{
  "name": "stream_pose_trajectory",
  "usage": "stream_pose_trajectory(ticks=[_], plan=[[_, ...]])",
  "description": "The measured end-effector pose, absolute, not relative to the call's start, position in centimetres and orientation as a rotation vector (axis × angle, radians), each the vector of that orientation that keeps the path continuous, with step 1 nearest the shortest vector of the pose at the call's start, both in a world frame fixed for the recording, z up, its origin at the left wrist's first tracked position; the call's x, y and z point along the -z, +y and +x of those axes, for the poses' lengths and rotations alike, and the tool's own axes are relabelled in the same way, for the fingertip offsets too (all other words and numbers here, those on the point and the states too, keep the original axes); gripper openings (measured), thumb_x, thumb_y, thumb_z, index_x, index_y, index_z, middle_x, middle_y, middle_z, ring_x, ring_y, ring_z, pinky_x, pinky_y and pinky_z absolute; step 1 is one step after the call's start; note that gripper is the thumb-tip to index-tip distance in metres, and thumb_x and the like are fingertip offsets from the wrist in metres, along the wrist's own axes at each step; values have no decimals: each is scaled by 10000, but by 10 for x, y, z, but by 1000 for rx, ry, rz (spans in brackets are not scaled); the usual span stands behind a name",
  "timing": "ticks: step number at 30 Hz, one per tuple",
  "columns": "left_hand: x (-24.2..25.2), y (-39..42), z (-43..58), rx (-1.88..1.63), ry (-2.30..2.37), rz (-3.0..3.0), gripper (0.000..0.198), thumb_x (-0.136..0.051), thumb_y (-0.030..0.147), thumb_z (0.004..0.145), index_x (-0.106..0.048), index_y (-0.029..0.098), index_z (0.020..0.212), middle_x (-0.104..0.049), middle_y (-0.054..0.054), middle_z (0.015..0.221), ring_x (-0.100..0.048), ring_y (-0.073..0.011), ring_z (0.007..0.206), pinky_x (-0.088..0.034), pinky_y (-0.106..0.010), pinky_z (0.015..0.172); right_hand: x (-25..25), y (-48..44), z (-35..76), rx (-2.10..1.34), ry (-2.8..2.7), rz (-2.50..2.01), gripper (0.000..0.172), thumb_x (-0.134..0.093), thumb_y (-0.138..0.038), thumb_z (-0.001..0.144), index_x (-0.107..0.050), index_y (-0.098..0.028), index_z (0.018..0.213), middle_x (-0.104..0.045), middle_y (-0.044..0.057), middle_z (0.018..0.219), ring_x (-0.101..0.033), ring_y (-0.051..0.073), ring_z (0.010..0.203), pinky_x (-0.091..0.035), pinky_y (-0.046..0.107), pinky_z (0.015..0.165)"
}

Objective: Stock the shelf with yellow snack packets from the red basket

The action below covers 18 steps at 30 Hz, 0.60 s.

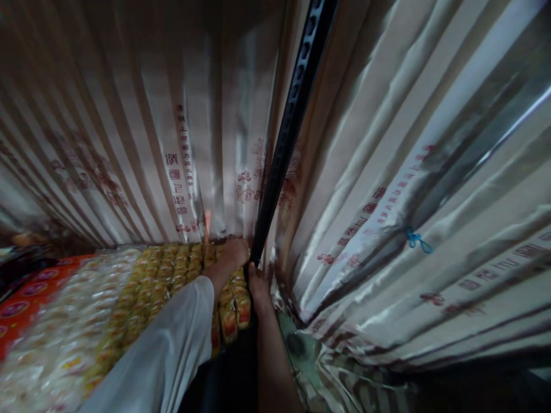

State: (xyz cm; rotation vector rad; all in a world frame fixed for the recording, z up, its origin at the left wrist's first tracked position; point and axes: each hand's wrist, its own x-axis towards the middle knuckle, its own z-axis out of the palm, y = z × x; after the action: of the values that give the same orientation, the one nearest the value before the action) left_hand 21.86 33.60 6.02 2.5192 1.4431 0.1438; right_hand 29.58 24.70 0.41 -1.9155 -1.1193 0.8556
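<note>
My left hand [236, 253], below a pale sleeve, reaches over rows of yellow wrapped packets [170, 267] to their far right corner. It looks curled, with its fingertips out of sight behind it, and what lies in them I cannot make out. My right hand [259, 285] is close to the left one, at the lower end of a black perforated metal post [284, 140]. Its thumb points up beside the post; the other fingers are dim and mostly hidden. Just left of the right wrist are the nearest packets, with red-orange labels.
Pleated cream curtains [206, 132] with red print hang behind and along the right. A blue tie [417, 240] is on the right one. Clear-wrapped white packets [64, 327] lie left of the yellow ones, beside an orange-red printed sheet [32, 292]. Folded cloth [344, 373] gathers low at right.
</note>
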Motion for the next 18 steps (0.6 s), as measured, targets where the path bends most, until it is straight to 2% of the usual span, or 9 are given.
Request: stream_pose_trajectory(ticks=[2, 6, 9, 13, 18], plan=[[-63, 333, 219, -148, 1465, 2505, 227, -500, 141, 778, -676, 118, 918, -684, -109, 906, -630, -186, 895, -490, -279, 799, -3, 246, 296, -835, -1055, -1897, 594, -201, -493, 908, -636, -132, 1088, -654, 131, 1102, -580, 226, 1070, -411, 307, 899], [-69, 328, 216, -197, 1472, 2493, 310, -491, 131, 737, -669, 109, 991, -693, -125, 942, -639, -202, 893, -493, -291, 795, -3, 241, 296, -787, -954, -1818, 555, -248, -488, 889, -658, -150, 1050, -686, 116, 1025, -623, 222, 984, -465, 299, 815], [-77, 323, 214, -281, 1461, 2495, 338, -497, 122, 729, -661, 112, 1025, -682, -122, 1012, -612, -199, 985, -454, -286, 887, -6, 235, 296, -766, -890, -1761, 523, -271, -483, 874, -655, -171, 1044, -702, 91, 976, -648, 210, 895, -492, 291, 749], [-93, 298, 213, -429, 1481, 2452, 352, -451, 113, 759, -655, 128, 1045, -654, -103, 1091, -541, -180, 1107, -378, -261, 988, -16, 219, 292, -630, -872, -1736, 505, -317, -485, 849, -625, -155, 1077, -681, 104, 1018, -622, 224, 939, -468, 325, 830], [-107, 206, 201, -865, 1434, 2051, 306, -406, 152, 821, -652, 179, 1001, -656, -40, 1059, -579, -142, 992, -432, -261, 933, -30, 165, 270, -531, -804, -1490, 505, -363, -455, 830, -530, -119, 1169, -619, 134, 1128, -585, 222, 1016, -441, 353, 896]])
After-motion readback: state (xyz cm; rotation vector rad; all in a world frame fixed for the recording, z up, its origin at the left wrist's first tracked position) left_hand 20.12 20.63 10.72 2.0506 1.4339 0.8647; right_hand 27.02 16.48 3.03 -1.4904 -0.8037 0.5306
